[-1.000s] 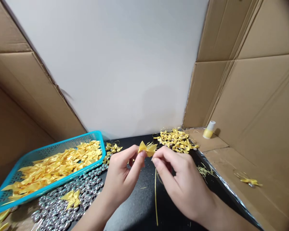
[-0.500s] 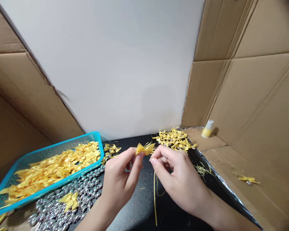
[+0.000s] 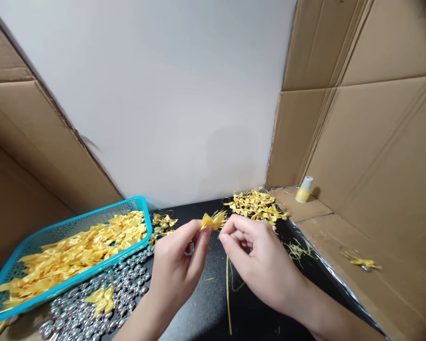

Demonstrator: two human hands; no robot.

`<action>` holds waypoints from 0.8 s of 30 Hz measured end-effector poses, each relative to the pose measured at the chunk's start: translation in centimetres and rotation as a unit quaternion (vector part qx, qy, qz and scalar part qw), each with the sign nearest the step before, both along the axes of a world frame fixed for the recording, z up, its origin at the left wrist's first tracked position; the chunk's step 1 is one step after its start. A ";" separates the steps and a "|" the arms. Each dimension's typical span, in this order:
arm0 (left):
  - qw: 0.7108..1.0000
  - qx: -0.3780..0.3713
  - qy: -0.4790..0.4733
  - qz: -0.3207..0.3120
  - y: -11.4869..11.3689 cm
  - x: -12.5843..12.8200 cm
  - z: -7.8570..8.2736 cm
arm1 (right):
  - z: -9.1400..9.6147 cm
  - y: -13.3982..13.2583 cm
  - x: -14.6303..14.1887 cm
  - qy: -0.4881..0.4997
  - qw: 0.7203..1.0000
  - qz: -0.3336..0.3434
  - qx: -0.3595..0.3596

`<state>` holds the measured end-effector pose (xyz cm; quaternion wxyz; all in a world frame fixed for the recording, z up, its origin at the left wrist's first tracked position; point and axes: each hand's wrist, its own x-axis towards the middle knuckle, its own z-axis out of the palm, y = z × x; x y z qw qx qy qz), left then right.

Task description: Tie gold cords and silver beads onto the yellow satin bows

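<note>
Yellow bow (image 3: pixel 208 221) — in left hand (image 3: pixel 180 253)

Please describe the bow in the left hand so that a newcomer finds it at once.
Above the black table, right of the blue basket, find the left hand. In its pinch is the yellow bow. Unlike the bows heaped in the basket, this one is held up in the air.

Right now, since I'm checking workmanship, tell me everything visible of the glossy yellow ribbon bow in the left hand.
The glossy yellow ribbon bow looks like satin, with pointed ends. The left hand pinches it between thumb and forefinger, partly hiding it, above the black tabletop. The right hand is close beside it. Thin yellow strands show beside it; whether they're attached is unclear.
</note>
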<state>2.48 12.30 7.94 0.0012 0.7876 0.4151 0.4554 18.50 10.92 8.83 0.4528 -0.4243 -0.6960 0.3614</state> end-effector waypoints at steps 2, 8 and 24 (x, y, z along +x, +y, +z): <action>1.000 0.005 0.006 -0.001 0.0 0.0 0.0 | -0.1 0.1 0.0 0.005 1.000 -0.001 -0.001; 0.999 0.030 -0.008 -0.014 0.3 0.2 -0.1 | -0.3 0.1 -0.2 0.009 1.000 -0.008 0.008; 0.992 0.017 -0.079 -0.098 0.9 0.4 -1.4 | -0.3 -0.1 -0.3 0.019 0.999 -0.013 0.036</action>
